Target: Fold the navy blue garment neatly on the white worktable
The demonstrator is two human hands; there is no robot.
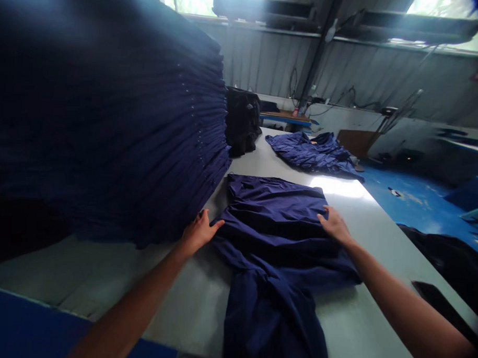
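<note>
A dark navy garment (276, 238) lies wrinkled on the pale table, one narrower part of it reaching toward me; its kind I cannot make out. At its left edge is my left hand (201, 231), thumb stretched away from the fingers, with the thumb tip at the cloth. My right hand (334, 224) is at the opposite edge, thumb and fingers apart on or just over the fabric. Neither hand visibly grips the cloth. Close by my left hand rises a tall stack of folded navy garments (158, 129).
Another crumpled blue garment (310, 150) lies farther along the table (259, 153), beside a black cloth pile (243, 119). A dark flat object (442, 303) is near the table's right edge, with dark cloth (448, 254) beyond it. Blue floor (414, 201) shows at right.
</note>
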